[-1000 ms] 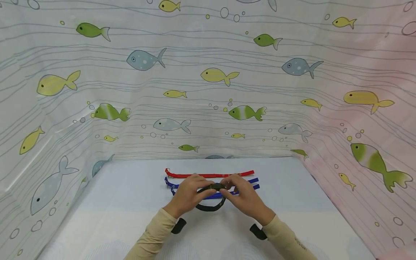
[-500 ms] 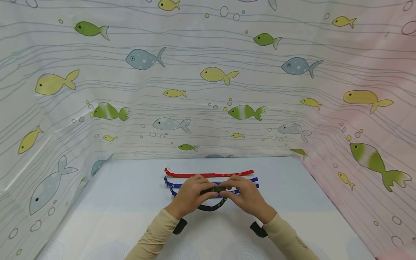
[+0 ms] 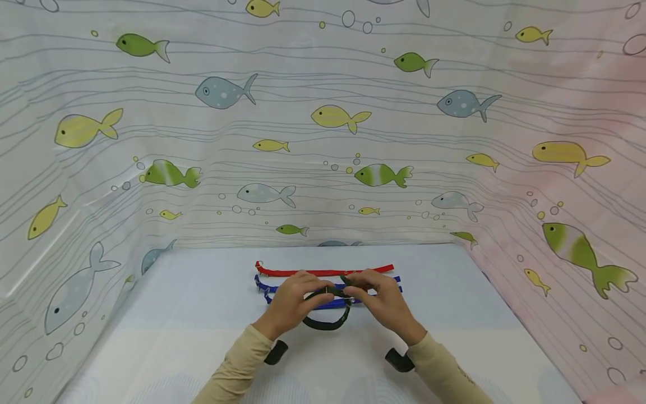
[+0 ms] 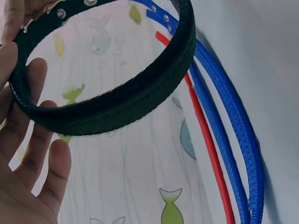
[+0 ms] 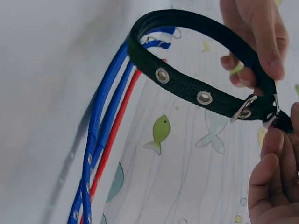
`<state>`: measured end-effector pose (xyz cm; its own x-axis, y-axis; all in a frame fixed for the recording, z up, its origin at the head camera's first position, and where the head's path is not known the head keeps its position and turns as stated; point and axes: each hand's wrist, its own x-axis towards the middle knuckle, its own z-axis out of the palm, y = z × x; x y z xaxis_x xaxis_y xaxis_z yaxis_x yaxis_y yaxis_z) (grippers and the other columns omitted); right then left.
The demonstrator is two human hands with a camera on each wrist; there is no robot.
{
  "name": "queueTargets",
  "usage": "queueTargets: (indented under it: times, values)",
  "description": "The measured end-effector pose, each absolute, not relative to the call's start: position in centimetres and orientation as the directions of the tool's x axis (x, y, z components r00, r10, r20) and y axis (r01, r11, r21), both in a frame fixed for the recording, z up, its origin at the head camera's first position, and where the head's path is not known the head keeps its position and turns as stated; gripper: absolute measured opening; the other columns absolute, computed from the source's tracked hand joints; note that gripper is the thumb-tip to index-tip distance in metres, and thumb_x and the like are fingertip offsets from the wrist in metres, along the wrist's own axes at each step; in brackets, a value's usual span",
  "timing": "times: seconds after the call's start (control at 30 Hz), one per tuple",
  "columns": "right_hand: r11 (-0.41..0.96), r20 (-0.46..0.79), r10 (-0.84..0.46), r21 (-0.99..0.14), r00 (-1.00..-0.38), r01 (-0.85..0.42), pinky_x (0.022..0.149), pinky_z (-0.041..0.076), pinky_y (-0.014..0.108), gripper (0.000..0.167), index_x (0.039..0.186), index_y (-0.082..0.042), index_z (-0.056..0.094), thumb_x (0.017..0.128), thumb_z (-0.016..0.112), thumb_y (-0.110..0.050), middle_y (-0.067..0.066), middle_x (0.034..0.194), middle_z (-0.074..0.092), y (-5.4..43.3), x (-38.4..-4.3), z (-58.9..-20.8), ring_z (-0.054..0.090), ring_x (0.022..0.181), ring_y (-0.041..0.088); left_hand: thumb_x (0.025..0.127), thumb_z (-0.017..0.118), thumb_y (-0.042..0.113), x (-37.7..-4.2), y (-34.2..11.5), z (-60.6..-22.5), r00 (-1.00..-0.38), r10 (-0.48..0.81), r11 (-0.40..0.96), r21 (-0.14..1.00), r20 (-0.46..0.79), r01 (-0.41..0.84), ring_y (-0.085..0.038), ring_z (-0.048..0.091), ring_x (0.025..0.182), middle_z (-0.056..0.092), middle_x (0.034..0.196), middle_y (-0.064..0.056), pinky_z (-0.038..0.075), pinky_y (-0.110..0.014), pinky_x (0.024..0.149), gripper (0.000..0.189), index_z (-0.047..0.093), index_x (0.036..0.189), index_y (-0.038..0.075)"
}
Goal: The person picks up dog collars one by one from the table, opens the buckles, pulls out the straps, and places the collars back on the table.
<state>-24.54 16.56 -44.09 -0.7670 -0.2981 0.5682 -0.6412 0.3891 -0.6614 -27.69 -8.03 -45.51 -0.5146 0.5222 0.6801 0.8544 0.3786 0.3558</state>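
Observation:
Both hands hold a dark green collar with metal eyelets, its strap bent into a loop (image 3: pixel 325 325) above the table. My left hand (image 3: pixel 291 302) pinches the collar beside the buckle; in the left wrist view its lower fingers (image 4: pixel 60 158) are spread loosely. My right hand (image 3: pixel 382 300) pinches the strap's end, which pokes up past its fingertips. In the right wrist view the metal buckle (image 5: pixel 244 108) sits around the strap at an eyelet, with a metal ring (image 5: pixel 276 104) beside it. The right fingers hide part of the strap's end.
Behind the hands lie a red collar (image 3: pixel 308 273) and two blue collars (image 4: pixel 236 121), stretched out side by side on the white table (image 3: pixel 202 292). A fish-patterned curtain (image 3: pixel 323 163) surrounds the table's back and sides. Black wrist devices (image 3: pixel 400 360) show by both sleeves.
The right hand has shifted its grip, and the strap's end now sticks up above its fingers. The loop hangs slightly lower and more of it shows. The left hand stays nearly in place.

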Motion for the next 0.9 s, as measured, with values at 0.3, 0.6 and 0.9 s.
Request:
queueTargets:
  times: [0.3, 0.6, 0.9]
  values:
    - [0.429, 0.448, -0.297, -0.726, -0.843, -0.537, 0.077, 0.059, 0.035, 0.022, 0.111, -0.018, 0.068, 0.094, 0.076, -0.028, -0.013, 0.099, 0.07, 16.7, -24.4, -43.8, 0.069, 0.084, 0.009, 0.092, 0.076, 0.037, -27.5, -8.2, -45.4, -0.571, 0.525, 0.449, 0.364, 0.631, 0.816, -0.007, 0.059, 0.1, 0.073, 0.106, 0.013, 0.054, -0.03, 0.084, 0.026, 0.076, 0.113, 0.021]
    - [0.507, 0.498, -0.349, -0.612, -0.794, -0.607, 0.073, 0.059, 0.029, 0.023, 0.11, -0.017, 0.069, 0.091, 0.079, -0.022, -0.011, 0.102, 0.07, 15.9, -24.1, -43.6, 0.067, 0.081, 0.004, 0.09, 0.077, 0.042, -26.3, -6.5, -44.7, -0.617, 0.561, 0.598, 0.246, 0.551, 0.763, -0.015, 0.061, 0.096, 0.074, 0.102, 0.004, 0.053, -0.032, 0.082, 0.032, 0.078, 0.108, 0.016]
    - [0.465, 0.548, -0.346, -0.605, -0.762, -0.646, 0.071, 0.058, 0.027, 0.021, 0.106, -0.012, 0.073, 0.089, 0.08, -0.02, -0.01, 0.098, 0.073, 15.6, -24.1, -43.3, 0.069, 0.081, 0.006, 0.084, 0.083, 0.038, -26.3, -5.8, -44.7, -0.556, 0.567, 0.578, 0.188, 0.608, 0.794, -0.012, 0.06, 0.086, 0.072, 0.084, 0.008, 0.051, -0.028, 0.074, 0.025, 0.083, 0.097, 0.016]
